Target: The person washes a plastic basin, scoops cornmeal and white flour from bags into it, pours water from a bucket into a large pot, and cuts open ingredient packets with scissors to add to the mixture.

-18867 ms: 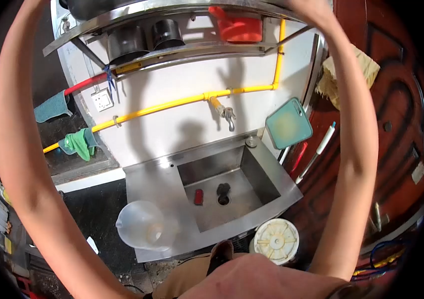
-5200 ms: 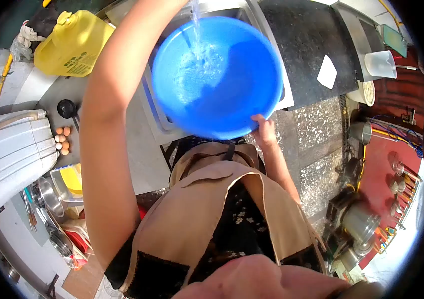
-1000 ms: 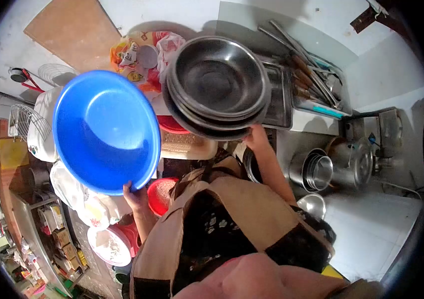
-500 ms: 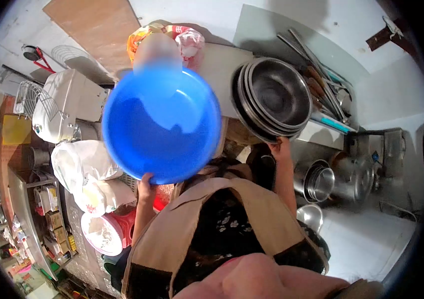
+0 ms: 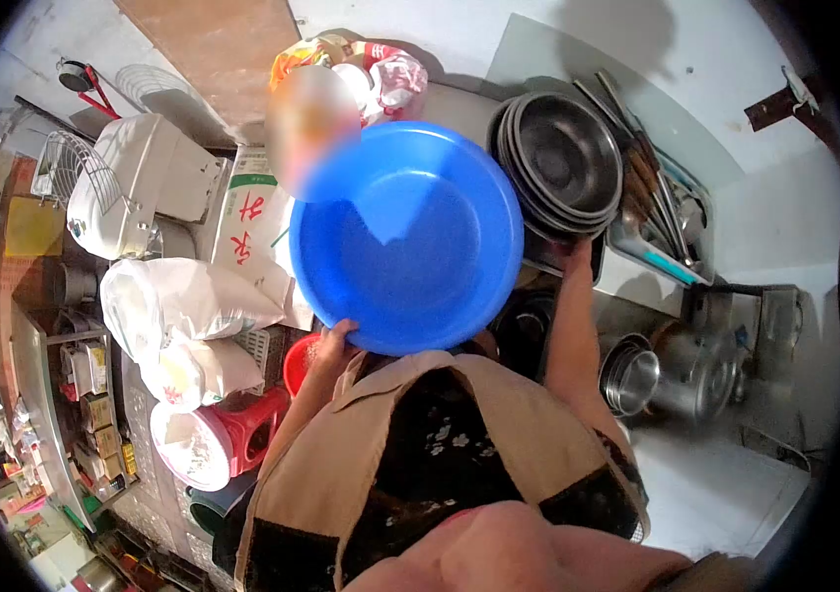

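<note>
Blue plastic is what my left hand grips: the fingers are closed on the near-left rim of a wide basin, which spreads up and to the right of them, its inside facing me. My right hand is closed on the near edge of a stack of metal bowls, the bowls reaching away beyond the shadowed fingertips, just beside the basin's right side. Farther right, long-handled utensils lie in a tray, with nested metal pots nearer me. Left of the basin are a printed carton, a white plastic bag and a red bowl.
</note>
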{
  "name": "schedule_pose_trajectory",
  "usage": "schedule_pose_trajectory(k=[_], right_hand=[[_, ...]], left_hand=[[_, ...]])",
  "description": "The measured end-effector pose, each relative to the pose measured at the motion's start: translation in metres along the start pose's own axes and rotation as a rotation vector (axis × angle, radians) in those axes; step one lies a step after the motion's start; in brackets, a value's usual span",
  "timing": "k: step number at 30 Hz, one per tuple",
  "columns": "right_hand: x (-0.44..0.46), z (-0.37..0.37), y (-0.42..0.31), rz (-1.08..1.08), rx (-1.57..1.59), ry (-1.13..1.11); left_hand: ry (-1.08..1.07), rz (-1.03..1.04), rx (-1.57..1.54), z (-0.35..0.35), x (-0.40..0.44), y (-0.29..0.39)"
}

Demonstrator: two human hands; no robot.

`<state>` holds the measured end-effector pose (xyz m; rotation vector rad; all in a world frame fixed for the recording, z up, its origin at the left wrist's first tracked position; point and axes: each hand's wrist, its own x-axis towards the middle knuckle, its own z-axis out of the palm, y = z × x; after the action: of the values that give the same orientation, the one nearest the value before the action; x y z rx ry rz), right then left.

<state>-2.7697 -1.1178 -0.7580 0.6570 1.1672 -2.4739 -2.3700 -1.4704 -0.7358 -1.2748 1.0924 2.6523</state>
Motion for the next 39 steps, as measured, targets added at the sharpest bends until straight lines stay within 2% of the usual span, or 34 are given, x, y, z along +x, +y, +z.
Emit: schedule_pose_trajectory(k=[3,7,8,15,17,19,21,23,24,26,27,28,29,31,32,34,38,39], right_hand=[[0.008,0.018,-0.010,-0.069,-0.042,0.103],[0.003,0.032,-0.008,-0.063,-0.023,0.187],[0.038,0.001,-0.007,0.031,0.085,0.186],[0.027,-0.012,-0.019,-0.028,0.017,0.197],[0.022,-0.022,-0.036,-0.125,-0.200,0.343],[0.036,-0.058,-0.065,-0.125,0.116,0.343],[0.016,-0.072,-0.083,-0.247,0.101,0.298],[-0.010,-0.067,-0.090,-0.227,-0.095,0.383],[-0.003,-0.102,-0.084,-0.136,-0.071,0.089],[-0.013,-0.111,-0.056,-0.073,-0.136,-0.144],[-0.049,-0.074,-0.019,-0.104,-0.226,-0.082],[-0.086,-0.038,0.006,-0.169,-0.520,-0.181],[-0.121,0.019,0.020,0.160,-0.389,-0.065],[-0.146,0.046,0.048,0.169,-0.597,-0.162],[-0.150,0.050,0.055,0.169,-0.590,-0.144],[-0.149,0.058,0.062,-0.165,-0.750,-0.133],[-0.173,0.103,0.019,-0.266,-0.794,-0.131],[-0.174,0.108,0.011,-0.394,-0.809,-0.142]], left_hand=[[-0.007,0.054,-0.077,0.016,-0.001,-0.001],[0.014,0.026,-0.048,0.029,0.002,0.003],[0.016,0.058,-0.062,0.039,-0.003,0.008],[0.097,0.126,0.037,0.067,0.006,0.026],[0.092,0.135,0.099,0.071,0.018,0.029],[0.091,0.136,0.162,0.079,0.027,0.031],[0.074,0.061,0.065,0.093,0.034,0.036],[0.112,0.007,0.054,0.090,0.048,0.034],[0.086,-0.018,0.055,0.086,0.052,0.032],[0.054,-0.048,0.062,0.084,0.050,0.032],[0.039,0.004,0.014,0.085,0.041,0.033],[0.019,0.052,-0.031,0.084,0.035,0.031],[0.071,0.042,0.034,0.074,0.034,0.026],[0.034,0.140,-0.069,0.082,0.018,0.026],[0.028,0.125,-0.059,0.079,0.016,0.028],[0.044,0.149,0.161,0.073,0.019,0.038],[-0.057,0.266,0.121,0.107,0.016,0.068],[-0.079,0.291,0.154,0.125,0.012,0.078]])
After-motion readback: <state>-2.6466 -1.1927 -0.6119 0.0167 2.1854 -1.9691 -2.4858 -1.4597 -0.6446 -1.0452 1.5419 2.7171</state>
